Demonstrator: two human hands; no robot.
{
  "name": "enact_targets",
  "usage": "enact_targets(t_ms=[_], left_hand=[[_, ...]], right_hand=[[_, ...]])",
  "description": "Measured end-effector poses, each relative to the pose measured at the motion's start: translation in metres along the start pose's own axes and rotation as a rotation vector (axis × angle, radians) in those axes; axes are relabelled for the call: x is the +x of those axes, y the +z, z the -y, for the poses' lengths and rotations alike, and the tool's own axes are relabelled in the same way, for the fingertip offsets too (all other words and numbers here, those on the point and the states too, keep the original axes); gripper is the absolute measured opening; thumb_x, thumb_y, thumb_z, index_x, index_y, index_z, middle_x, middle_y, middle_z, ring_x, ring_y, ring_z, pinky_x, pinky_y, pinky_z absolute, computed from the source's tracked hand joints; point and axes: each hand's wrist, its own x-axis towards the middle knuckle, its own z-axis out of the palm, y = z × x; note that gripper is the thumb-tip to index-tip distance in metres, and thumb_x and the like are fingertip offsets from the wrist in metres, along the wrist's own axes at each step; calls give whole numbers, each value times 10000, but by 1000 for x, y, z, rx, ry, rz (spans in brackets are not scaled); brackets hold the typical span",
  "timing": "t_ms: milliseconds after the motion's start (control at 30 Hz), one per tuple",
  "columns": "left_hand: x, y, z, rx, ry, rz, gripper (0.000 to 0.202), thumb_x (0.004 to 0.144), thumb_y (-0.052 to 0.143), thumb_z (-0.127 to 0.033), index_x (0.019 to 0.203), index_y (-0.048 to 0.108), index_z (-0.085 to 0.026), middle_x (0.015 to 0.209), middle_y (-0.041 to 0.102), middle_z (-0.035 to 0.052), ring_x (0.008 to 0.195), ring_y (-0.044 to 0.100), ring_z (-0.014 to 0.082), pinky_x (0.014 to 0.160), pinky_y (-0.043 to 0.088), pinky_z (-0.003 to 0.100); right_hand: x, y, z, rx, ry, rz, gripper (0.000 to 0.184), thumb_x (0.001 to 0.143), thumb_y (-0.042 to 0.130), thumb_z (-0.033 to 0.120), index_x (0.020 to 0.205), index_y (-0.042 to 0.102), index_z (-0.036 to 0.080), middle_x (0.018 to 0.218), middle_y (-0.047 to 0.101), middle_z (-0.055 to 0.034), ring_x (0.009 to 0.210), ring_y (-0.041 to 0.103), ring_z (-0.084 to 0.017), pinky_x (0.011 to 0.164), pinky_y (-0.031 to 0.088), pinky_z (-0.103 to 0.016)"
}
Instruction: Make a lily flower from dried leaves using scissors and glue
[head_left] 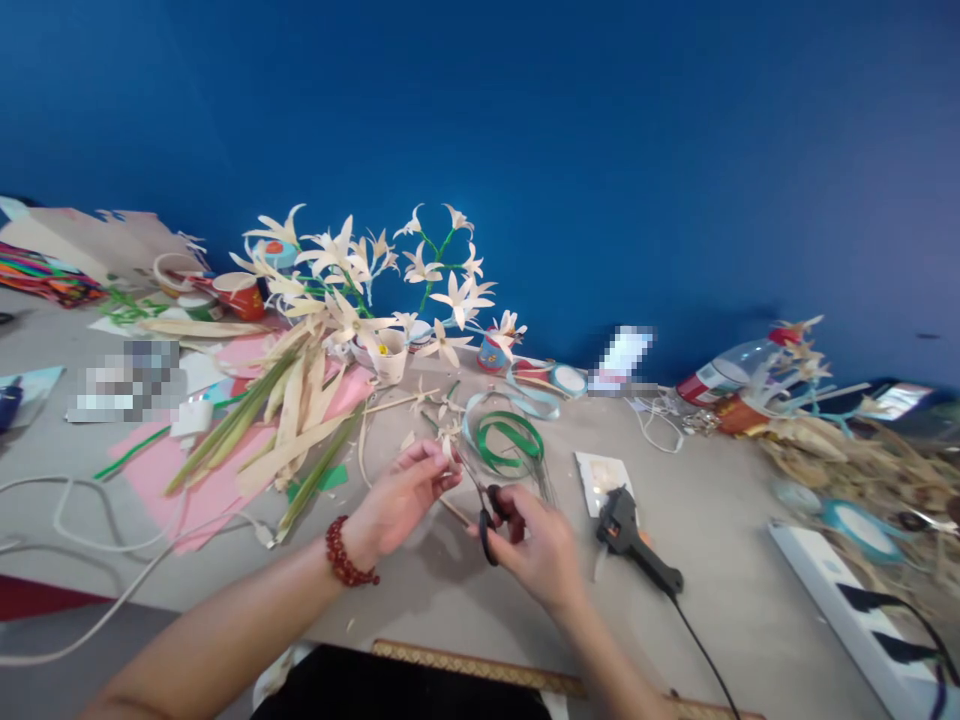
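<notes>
My left hand (397, 495), a red bead bracelet on its wrist, pinches a small cream flower (449, 437) that looks made of dried husk. Black-handled scissors (489, 538) are in my right hand (541, 545), with fingers through the loops. Their blades point up and left, close to the flower; whether they touch it I cannot tell. Just beyond my hands lie a coil of green ribbon (534, 440) and a loop of pale blue ribbon (474, 412). Thin wires (549, 485) lie beside the green coil.
Husk flowers on green stems (352, 255) stand in cups at the back. Husk strips (296, 420) and leaves lie on pink paper (154, 480) at left. To the right are a glue gun (637, 545), a power strip (832, 600), a plastic bottle (724, 370) and tangled fibre (810, 460).
</notes>
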Motion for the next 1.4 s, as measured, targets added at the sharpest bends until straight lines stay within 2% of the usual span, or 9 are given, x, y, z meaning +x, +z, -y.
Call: enact_targets(t_ms=[367,733,1233,1400], left_hand=[[-4,3,-1,56,12,32,87,783,713,-204,763,636,-169,901,681,34,838,614,140,806,476,277],[-4,1,1,89,50,36,61,790,701,-168,777,643,-183,905,700,17,872,632,142,832,477,288],[-6,3,-1,172,100,-15,111,741,752,-216,775,653,-178,889,705,21,851,634,154,816,476,295],[-7,4,-1,193,114,-28,105,746,747,-218,773,653,-181,877,712,20,866,631,156,857,459,305]], right_hand=[[-2,4,5,-12,49,51,216,776,667,384,791,575,189,569,569,12,472,477,-111,445,336,-198],[-4,9,-2,256,146,124,264,754,711,370,726,510,201,579,485,50,472,412,-89,438,320,-184],[-3,7,-1,305,167,149,303,721,740,370,708,488,204,574,460,59,479,389,-87,444,325,-182],[-3,8,-1,317,175,142,305,718,741,356,701,478,204,571,450,64,468,382,-81,436,315,-177]])
